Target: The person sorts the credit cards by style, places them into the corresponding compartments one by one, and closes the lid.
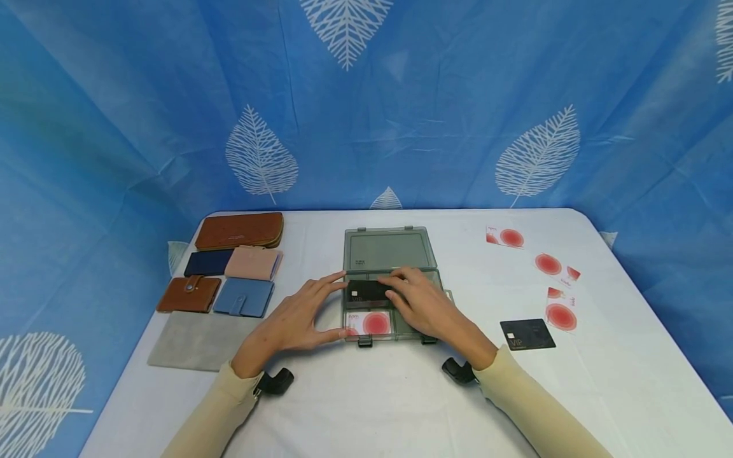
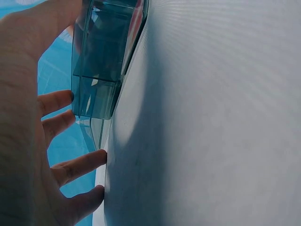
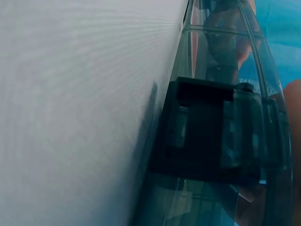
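A translucent grey plastic box (image 1: 395, 327) lies open mid-table, its lid (image 1: 387, 248) folded back. My left hand (image 1: 317, 308) has spread, straight fingers; the forefinger touches the box's rear left corner and the thumb its front left corner. In the left wrist view those fingers (image 2: 70, 167) sit beside the box wall (image 2: 101, 70). My right hand (image 1: 409, 292) lies over the box and holds the right end of a black card (image 1: 365, 291) at the rear left compartment. A red-and-white card (image 1: 370, 322) lies in the front left compartment. The right wrist view shows the box's latch (image 3: 211, 136) up close.
Several wallets lie at the left: brown (image 1: 239, 230), navy (image 1: 207, 263), pink (image 1: 253, 263), blue (image 1: 243, 297), small brown (image 1: 189, 294), and a grey pouch (image 1: 191, 340). At the right lie red-spotted cards (image 1: 505, 236) (image 1: 557, 267) (image 1: 561, 313) and a black VIP card (image 1: 527, 334). Blue cloth hangs behind the white table (image 1: 372, 401).
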### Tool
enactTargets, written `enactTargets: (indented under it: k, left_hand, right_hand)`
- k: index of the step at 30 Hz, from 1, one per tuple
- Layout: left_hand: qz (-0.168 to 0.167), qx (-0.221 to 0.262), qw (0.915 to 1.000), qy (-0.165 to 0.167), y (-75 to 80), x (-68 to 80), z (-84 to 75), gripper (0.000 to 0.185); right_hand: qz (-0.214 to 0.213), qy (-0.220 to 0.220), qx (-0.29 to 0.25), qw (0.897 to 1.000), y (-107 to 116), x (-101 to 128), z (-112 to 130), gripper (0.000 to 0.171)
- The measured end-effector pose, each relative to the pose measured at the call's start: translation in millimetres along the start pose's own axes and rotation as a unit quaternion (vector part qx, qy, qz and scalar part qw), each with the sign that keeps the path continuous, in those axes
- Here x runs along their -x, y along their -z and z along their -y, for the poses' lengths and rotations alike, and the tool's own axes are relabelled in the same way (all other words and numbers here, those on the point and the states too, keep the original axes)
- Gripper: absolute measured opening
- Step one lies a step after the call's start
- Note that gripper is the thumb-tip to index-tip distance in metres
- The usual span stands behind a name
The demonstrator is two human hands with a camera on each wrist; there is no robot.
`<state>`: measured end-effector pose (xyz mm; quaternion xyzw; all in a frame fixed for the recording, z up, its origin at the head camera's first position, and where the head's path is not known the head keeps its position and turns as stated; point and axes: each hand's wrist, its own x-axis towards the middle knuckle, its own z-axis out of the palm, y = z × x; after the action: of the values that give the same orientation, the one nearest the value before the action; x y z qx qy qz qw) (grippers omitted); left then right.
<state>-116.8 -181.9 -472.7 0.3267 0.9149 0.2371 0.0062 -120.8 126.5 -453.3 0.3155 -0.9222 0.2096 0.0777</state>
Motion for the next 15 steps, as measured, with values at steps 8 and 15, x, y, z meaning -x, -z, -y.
enactTargets:
  k: [8,15]
  left_hand:
    - [0.007,0.0,0.9999,0.009,-0.5,-0.2,1.2,0.094]
    - [0.003,0.0,1.0,0.004,0.3,-1.3,0.0,0.094]
  right_hand:
    - [0.032,-0.014,-0.028,0.999,1.0,0.1,1.4,0.038]
    - [0.068,-0.026,-0.022,0.997,1.5,1.7,2.0,0.046]
